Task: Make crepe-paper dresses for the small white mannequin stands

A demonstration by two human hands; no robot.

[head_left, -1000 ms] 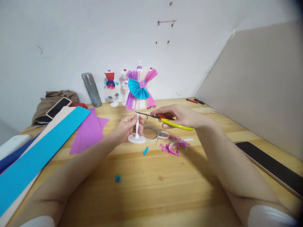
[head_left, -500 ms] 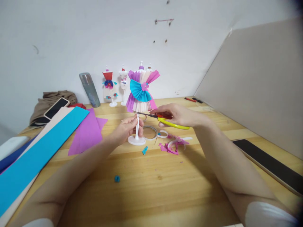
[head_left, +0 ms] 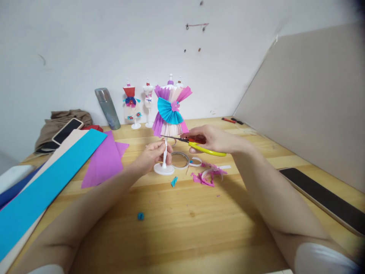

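Observation:
A small white mannequin stand [head_left: 164,169] rests on the wooden table, its figure wearing a pleated paper dress [head_left: 171,110] in purple, pink and cream with a blue fan and a pink flower. My left hand [head_left: 155,155] is closed around the stand's white pole, just below the dress. In my right hand [head_left: 209,140] are scissors with yellow and red handles [head_left: 209,149]. Their blades point left, at the dress's lower hem and over the top of the pole. Whether paper lies between the blades is too small to tell.
Pink scraps [head_left: 207,176], a tape roll [head_left: 180,160] and blue bits [head_left: 174,181] lie near the stand. Paper sheets [head_left: 57,186] cover the left side. Behind are a bottle [head_left: 107,108] and smaller dressed mannequins [head_left: 130,102]. A dark phone [head_left: 322,199] lies at right.
The dress and stand have shifted very slightly in my left hand. The scissors have barely moved, and both hands keep their hold.

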